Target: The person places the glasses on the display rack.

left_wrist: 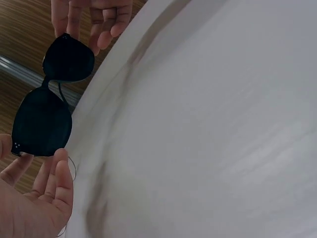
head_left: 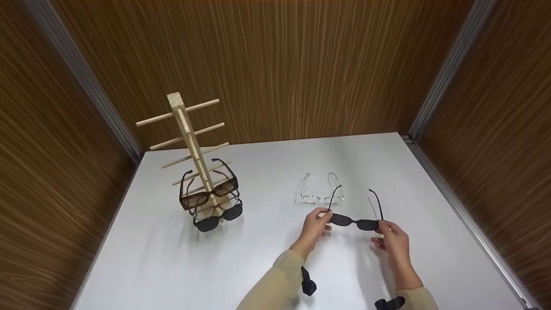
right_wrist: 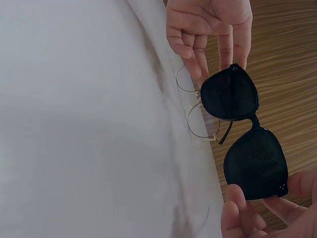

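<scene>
Black sunglasses [head_left: 367, 224] with dark lenses are held up above the white table, their temples unfolded and pointing away from the person. The left hand [head_left: 315, 227] pinches one outer corner of the frame, the right hand [head_left: 393, 242] the other. In the left wrist view the sunglasses [left_wrist: 42, 121] hang between the left hand [left_wrist: 37, 198] below and the right hand [left_wrist: 94, 20] above. The right wrist view shows the sunglasses [right_wrist: 255, 163] with the right hand [right_wrist: 277, 218] at the lower corner and the left hand [right_wrist: 213, 29] at the upper one.
Thin-rimmed clear glasses [head_left: 311, 199] lie unfolded on the white table [head_left: 275, 172], just beyond the sunglasses. At the left stands a wooden rack [head_left: 175, 100] with pegs; brown-lensed sunglasses [head_left: 196, 200], a thin-framed pair and dark sunglasses [head_left: 208, 224] hang low on it. Wood-grain walls enclose the table.
</scene>
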### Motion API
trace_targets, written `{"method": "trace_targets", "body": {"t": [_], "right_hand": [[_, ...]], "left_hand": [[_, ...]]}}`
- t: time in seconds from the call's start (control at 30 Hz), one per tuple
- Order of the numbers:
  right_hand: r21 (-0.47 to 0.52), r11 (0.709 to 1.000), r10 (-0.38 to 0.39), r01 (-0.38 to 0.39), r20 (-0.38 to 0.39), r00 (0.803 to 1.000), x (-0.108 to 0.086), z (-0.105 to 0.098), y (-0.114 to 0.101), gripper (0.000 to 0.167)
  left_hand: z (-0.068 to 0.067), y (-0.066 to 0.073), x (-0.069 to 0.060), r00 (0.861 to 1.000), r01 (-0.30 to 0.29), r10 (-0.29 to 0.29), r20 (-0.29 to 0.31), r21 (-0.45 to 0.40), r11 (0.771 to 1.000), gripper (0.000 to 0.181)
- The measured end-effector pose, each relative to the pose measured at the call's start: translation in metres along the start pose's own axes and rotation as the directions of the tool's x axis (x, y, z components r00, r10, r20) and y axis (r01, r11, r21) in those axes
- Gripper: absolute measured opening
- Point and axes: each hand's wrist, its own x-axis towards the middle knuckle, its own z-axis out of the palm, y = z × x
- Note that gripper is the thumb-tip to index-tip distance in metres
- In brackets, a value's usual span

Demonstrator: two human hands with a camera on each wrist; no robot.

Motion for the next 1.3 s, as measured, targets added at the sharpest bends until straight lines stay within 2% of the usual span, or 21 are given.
{"method": "trace_targets", "body": {"t": [0.2, 0.37, 0.6, 0.83, 1.07, 1.13, 1.3], "right_hand": [[0.016, 0.999, -0.039, 0.039, 0.003, 0.999, -0.001, 0.009, 0.002, 0.042], [0.098, 0.994, -0.057, 0.055, 0.018, 0.998, 0.002, 0.012, 0.008, 0.038], [0.020, 0.999, -0.025, 0.025, 0.026, 0.999, -0.006, 0.024, -0.005, 0.041], [0.051, 0.999, -0.008, 0.004, 0.072, 0.997, -0.008, 0.035, -0.010, 0.040], [0.070, 0.998, -0.011, 0.005, 0.094, 0.995, -0.009, 0.047, -0.010, 0.038], [0.083, 0.996, -0.017, 0.009, 0.098, 0.995, -0.010, 0.051, -0.012, 0.038], [0.090, 0.996, -0.023, 0.012, 0.122, 0.992, -0.013, 0.060, -0.017, 0.037]], "left_hand": [[-0.010, 0.004, -0.004, 1.000, -0.019, 0.020, -0.008, 0.038, 0.999, 0.028], [-0.018, 0.006, -0.007, 1.000, -0.029, 0.029, -0.004, 0.032, 0.999, 0.029], [-0.029, 0.010, -0.010, 0.999, -0.043, 0.044, -0.030, 0.041, 0.998, 0.027], [-0.044, 0.013, -0.015, 0.997, -0.066, 0.068, -0.028, 0.067, 0.996, 0.030], [-0.060, 0.018, -0.025, 0.992, -0.116, 0.118, -0.034, 0.058, 0.992, 0.029], [-0.064, 0.023, -0.029, 0.992, -0.123, 0.124, -0.033, 0.045, 0.991, 0.028], [-0.075, 0.048, -0.052, 0.988, -0.150, 0.151, -0.031, 0.039, 0.988, 0.027]]}}
